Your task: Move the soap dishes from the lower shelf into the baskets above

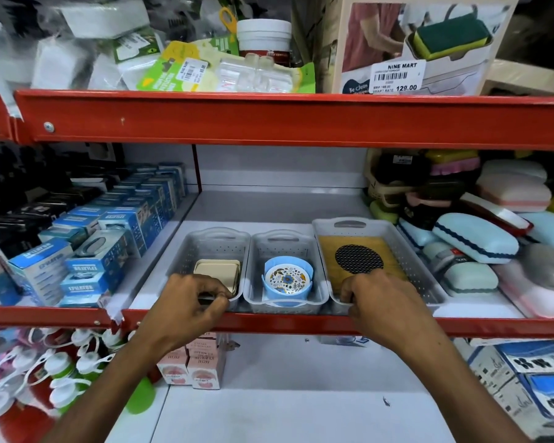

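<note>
Three clear plastic baskets stand side by side on the middle shelf. The left basket (205, 243) holds a cream square soap dish (216, 271). A round blue dish with a flower-patterned top (287, 279) sits in the middle basket (283, 244). The larger right basket (406, 247) contains a yellow wooden dish with a black perforated disc (359, 259). My left hand (194, 298) grips the front rim of the left basket. My right hand (373, 294) grips the front rim of the right basket.
Blue boxes (109, 244) crowd the shelf to the left. Pastel soap cases (475, 238) are piled to the right. A red shelf edge (285, 322) runs under my hands. Below are pink cartons (192, 362) and bottles (61, 372). The upper shelf (269, 119) hangs close overhead.
</note>
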Demonstrator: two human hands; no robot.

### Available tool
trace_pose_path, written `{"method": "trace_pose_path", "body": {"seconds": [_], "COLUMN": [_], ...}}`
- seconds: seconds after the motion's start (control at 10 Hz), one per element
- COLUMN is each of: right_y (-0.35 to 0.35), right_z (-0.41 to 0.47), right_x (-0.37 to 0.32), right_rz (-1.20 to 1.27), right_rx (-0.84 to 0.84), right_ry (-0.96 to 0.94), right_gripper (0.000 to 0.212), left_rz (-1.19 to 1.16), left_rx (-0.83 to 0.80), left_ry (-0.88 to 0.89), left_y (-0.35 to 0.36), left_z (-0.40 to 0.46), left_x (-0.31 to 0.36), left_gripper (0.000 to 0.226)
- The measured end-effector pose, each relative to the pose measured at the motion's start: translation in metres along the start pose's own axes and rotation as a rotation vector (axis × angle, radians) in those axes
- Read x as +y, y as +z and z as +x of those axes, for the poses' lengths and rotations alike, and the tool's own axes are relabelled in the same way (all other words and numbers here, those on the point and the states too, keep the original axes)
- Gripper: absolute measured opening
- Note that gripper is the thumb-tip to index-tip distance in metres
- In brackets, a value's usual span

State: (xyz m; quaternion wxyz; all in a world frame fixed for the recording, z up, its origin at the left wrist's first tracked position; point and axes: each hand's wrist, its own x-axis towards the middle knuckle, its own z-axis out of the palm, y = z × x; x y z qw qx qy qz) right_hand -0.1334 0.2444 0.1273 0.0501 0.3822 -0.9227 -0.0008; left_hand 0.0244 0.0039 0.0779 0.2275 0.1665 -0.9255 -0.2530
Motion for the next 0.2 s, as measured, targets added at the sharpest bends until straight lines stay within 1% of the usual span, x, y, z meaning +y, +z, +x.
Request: {"method": "trace_pose_path", "body": {"seconds": [0.1,0.2], "right_y": [-0.0015,-0.0054], "right_z": [-0.0014,-0.0022], "right_x": [-0.0006,-0.0002], "right_rz": [0.007,0.004], "right_rx": [0.012,0.116], "right_ry": [-0.011,0.004], "right_gripper": [0.024,0.022], "left_rz": [0.023,0.1], "left_rx": [0.024,0.108], "left_ry": [0.009,0.162], "left_y": [-0.0016,-0.0034], "left_z": [0.0006,0.002], "left_x": [-0.0006,0.0061], "left_gripper": [0.045,0.036]}}
